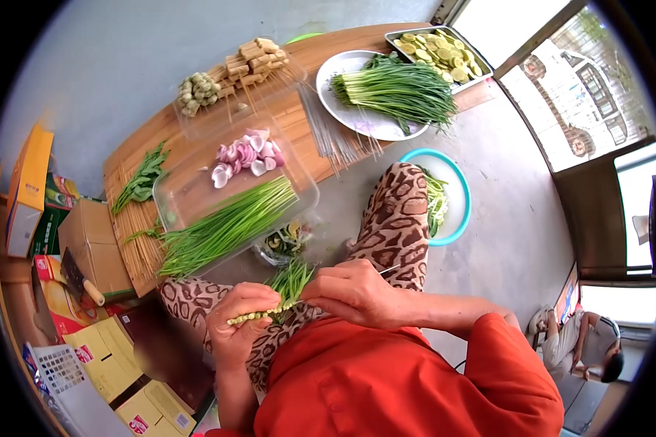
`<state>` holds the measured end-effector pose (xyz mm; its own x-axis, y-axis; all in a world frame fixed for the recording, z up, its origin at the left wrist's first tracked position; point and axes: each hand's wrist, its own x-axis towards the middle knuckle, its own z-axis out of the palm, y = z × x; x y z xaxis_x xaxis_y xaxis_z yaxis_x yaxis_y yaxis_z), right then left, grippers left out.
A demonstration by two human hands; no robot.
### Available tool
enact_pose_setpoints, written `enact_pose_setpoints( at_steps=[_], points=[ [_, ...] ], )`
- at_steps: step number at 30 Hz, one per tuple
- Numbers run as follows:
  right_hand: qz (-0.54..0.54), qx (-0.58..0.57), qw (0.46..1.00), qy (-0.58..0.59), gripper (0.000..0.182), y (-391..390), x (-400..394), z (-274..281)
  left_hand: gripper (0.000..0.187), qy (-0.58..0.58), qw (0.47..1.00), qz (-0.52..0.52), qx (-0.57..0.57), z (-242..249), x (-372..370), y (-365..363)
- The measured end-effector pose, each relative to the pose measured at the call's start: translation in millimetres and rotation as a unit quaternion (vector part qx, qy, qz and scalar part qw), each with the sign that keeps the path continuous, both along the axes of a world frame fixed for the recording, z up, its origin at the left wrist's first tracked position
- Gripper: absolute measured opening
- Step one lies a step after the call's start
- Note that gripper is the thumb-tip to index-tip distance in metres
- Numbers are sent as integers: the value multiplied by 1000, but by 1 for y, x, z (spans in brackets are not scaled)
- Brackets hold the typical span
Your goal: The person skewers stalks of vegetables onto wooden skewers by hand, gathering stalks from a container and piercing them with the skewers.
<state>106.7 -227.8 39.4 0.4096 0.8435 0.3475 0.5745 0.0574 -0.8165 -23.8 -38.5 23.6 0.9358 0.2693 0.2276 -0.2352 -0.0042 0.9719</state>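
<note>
My left hand (242, 320) is closed around a small bunch of garlic chives (293, 280), whose pale cut ends sit side by side in a row. Closed beside it, my right hand (357, 293) grips a thin skewer (391, 269); one end sticks out behind the hand, and the other reaches the chives. Both hands are above my lap. Just beyond them, a clear plastic tray (310, 200) on the table holds long loose chives (229, 222) and pink onion pieces (248, 155). Fingers hide part of the skewer.
On the wooden table (299, 131) are metal skewers (335, 138), a white platter (328, 69) of chives, a tray of round slices (444, 54) and stacked skewered rolls (251, 62). A blue-rimmed basin (468, 197) stands right. Boxes (91, 237) and a knife (84, 280) are left. Another person (583, 342) sits far right.
</note>
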Motion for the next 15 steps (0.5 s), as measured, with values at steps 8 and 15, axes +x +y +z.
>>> enact_pose_setpoints(
  at_steps=[8, 15],
  points=[
    [-21, 13, 999, 45, 10, -13, -1, -11, 22, 1, 999, -30, 41, 9, 14, -8],
    [-28, 19, 995, 93, 9, -20, -3, -12, 23, 2, 997, -58, 44, 13, 22, -11]
  ],
)
